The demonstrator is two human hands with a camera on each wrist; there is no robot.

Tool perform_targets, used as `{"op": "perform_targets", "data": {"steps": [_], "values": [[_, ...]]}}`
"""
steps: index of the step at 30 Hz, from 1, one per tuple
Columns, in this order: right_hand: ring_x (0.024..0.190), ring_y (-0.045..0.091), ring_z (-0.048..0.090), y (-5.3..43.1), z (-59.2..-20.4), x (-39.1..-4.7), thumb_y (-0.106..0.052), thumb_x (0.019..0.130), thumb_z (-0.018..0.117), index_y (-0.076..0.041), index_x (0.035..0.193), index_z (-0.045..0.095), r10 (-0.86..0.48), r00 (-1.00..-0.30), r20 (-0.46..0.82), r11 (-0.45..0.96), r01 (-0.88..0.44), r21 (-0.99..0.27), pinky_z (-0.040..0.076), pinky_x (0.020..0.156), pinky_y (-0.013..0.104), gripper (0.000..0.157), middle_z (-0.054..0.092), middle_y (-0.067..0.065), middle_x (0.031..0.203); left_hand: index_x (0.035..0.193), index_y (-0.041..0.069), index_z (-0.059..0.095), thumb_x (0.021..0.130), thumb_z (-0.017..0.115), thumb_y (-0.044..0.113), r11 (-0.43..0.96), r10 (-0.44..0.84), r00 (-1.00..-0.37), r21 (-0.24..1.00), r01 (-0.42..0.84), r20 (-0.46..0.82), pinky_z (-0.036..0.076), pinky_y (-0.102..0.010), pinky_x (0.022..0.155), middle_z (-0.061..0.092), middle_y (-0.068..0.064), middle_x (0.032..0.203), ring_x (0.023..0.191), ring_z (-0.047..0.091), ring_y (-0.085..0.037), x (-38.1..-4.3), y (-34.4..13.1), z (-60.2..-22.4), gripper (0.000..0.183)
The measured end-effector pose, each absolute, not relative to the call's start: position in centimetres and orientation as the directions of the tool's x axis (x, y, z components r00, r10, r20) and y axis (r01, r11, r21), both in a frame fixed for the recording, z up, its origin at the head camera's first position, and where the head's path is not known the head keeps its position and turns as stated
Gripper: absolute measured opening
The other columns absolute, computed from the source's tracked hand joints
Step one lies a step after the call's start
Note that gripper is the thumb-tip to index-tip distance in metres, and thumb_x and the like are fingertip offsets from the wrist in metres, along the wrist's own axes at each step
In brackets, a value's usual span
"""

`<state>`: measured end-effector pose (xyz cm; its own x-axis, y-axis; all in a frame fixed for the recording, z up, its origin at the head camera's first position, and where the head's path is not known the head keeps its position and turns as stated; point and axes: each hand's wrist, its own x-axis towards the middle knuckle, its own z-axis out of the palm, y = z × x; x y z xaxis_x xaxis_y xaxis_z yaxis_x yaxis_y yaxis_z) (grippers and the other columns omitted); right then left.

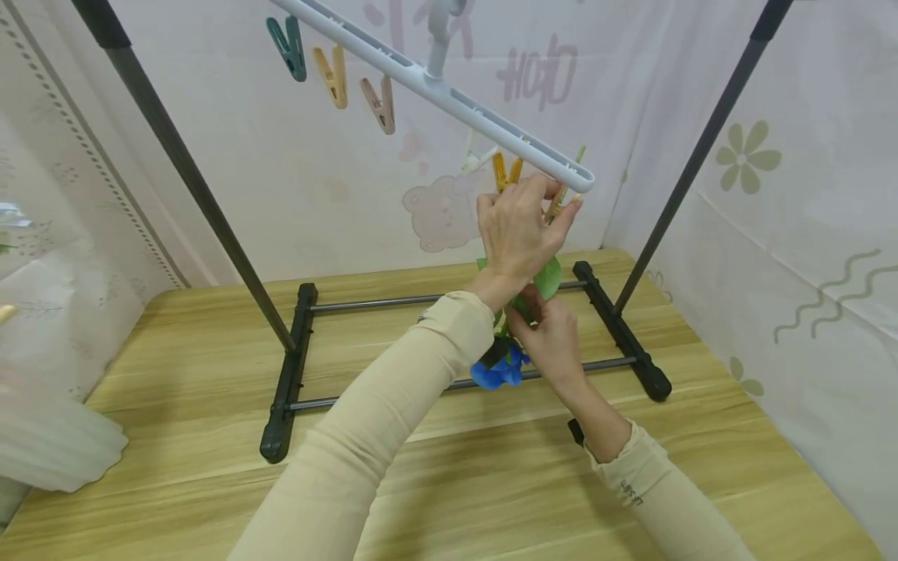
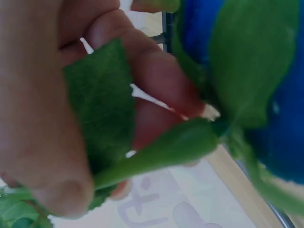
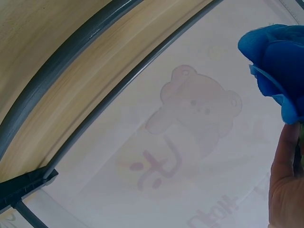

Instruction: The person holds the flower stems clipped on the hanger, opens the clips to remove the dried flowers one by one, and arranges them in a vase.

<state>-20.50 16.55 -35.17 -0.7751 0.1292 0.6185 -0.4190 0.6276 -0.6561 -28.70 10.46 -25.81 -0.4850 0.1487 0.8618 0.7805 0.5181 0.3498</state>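
A blue artificial flower (image 1: 496, 369) hangs head down, its leafy stem (image 2: 161, 156) running up toward a pale hanger (image 1: 449, 93). My right hand (image 1: 554, 339) pinches the stem between thumb and fingers just above the bloom. Higher up, at the hanger's right end, my left hand (image 1: 517, 226) pinches a beige clothespin (image 1: 556, 204). A thin stem tip shows above that clothespin; whether its jaws hold the stem is hidden by the fingers. A yellow clothespin (image 1: 503, 171) hangs just behind the left hand. In the right wrist view, the blue flower is at the right edge.
Three more clothespins hang from the hanger's left part: green (image 1: 289, 48), yellow (image 1: 333, 76) and pinkish (image 1: 380, 104). A black rack frame (image 1: 302, 343) stands on the wooden table (image 1: 196, 374), its poles rising on both sides. Printed curtain (image 1: 337, 202) hangs behind.
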Motion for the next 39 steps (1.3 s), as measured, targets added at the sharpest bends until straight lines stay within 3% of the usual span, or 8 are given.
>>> {"op": "perform_targets", "data": {"steps": [9, 28, 35, 39], "values": [[0.064, 0.023, 0.067, 16.63, -35.18, -20.56, 0.003, 0.084, 0.064, 0.0, 0.104, 0.059, 0.149, -0.81, 0.566, 0.626, -0.366, -0.688, 0.053, 0.053, 0.021, 0.021, 0.069, 0.014, 0.087, 0.087, 0.017, 0.064, 0.084, 0.068, 0.036, 0.479, 0.151, -0.48, 0.36, 0.8, 0.864, 0.033, -0.03, 0.071, 0.069, 0.008, 0.077, 0.064, 0.057, -0.007, -28.55, 10.25, -25.69, 0.02], [0.056, 0.019, 0.064, 16.95, -35.53, -20.39, 0.001, 0.084, 0.064, -0.001, 0.102, 0.059, 0.125, -0.855, 0.503, 0.671, -0.301, -0.678, 0.051, 0.051, 0.024, 0.019, 0.068, 0.012, 0.074, 0.082, 0.017, 0.067, 0.087, 0.063, 0.023, 0.421, 0.178, -0.516, 0.409, 0.81, 0.838, 0.034, -0.03, 0.071, 0.071, 0.008, 0.075, 0.062, 0.059, -0.006, -28.63, 9.78, -25.12, 0.009], [0.059, 0.016, 0.062, 16.93, -35.75, -20.14, -0.003, 0.085, 0.065, -0.004, 0.101, 0.061, 0.12, -0.871, 0.476, 0.702, -0.265, -0.661, 0.05, 0.053, 0.026, 0.018, 0.068, 0.01, 0.073, 0.082, 0.017, 0.066, 0.087, 0.065, 0.026, 0.421, 0.187, -0.519, 0.409, 0.809, 0.834, 0.034, -0.03, 0.07, 0.07, 0.009, 0.075, 0.061, 0.057, -0.005, -28.6, 9.72, -25.01, 0.01], [0.063, 0.017, 0.062, 17.01, -35.68, -19.93, -0.002, 0.084, 0.065, -0.004, 0.103, 0.06, 0.101, -0.869, 0.485, 0.73, -0.267, -0.63, 0.049, 0.056, 0.026, 0.019, 0.068, 0.011, 0.078, 0.089, 0.015, 0.063, 0.084, 0.069, 0.036, 0.436, 0.232, -0.508, 0.378, 0.817, 0.829, 0.034, -0.029, 0.067, 0.07, 0.009, 0.082, 0.063, 0.058, -0.004, -28.44, 9.59, -25.02, 0.022]]}}
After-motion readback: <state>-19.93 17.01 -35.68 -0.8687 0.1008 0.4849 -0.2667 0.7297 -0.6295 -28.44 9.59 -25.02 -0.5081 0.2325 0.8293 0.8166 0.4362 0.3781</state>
